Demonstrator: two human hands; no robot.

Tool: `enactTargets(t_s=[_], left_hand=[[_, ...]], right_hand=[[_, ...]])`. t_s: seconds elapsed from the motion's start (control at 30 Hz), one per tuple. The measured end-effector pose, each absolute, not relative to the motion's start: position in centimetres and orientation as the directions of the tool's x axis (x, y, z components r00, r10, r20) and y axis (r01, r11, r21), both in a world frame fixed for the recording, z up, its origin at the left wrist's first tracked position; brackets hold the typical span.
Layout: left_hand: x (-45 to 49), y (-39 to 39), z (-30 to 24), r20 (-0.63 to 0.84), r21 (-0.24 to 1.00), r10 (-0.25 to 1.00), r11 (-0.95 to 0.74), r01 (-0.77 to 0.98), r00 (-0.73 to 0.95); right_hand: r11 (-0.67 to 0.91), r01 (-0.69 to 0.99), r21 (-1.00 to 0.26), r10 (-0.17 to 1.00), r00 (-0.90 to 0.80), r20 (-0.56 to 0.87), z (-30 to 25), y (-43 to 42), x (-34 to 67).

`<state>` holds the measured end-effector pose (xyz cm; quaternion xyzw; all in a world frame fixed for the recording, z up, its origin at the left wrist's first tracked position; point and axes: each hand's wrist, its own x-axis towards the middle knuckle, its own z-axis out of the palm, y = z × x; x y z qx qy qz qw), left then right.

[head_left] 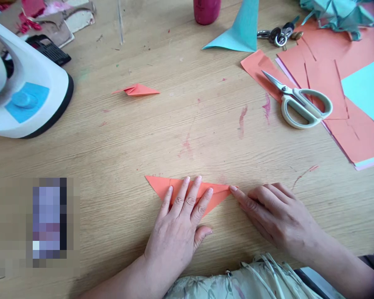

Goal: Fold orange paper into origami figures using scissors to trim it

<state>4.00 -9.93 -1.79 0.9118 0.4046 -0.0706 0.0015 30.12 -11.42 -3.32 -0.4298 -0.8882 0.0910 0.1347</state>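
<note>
A folded orange sheet of paper (216,187) lies on the wooden table in front of me, a wide triangle with its long edge away from me and a narrow folded strip along that edge. My left hand (179,226) rests flat over its middle, fingers spread, and hides its lower point. At the sheet's right corner, my right hand (274,211) has its index fingertip on the tip while the other fingers are curled in. The right thumb is hidden. Farther off lies a small folded orange paper piece (140,89).
Scissors (299,101) lie on orange paper sheets (369,139) at the right, near keys (279,36). A curved teal paper (241,31) and a magenta cup (206,10) stand at the back. A white appliance (46,79) is at the left, above a blurred-out object (48,220).
</note>
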Motion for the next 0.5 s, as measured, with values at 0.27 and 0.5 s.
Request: enactTargets(t_s=[0.27, 0.5], left_hand=[[4.0, -10.0, -1.9, -0.117, -0.057, 0.740, -0.671, 0.740, 0.662], [4.1, -9.9, -2.1, -0.104, -0.060, 0.740, -0.671, 0.739, 0.664]], right_hand=[[0.634, 0.737, -0.234, 0.773, -0.614, 0.161, -1.8, -11.0, 28.7], [0.638, 0.757, -0.144, 0.768, -0.612, 0.188, -2.1, -11.6, 28.3]])
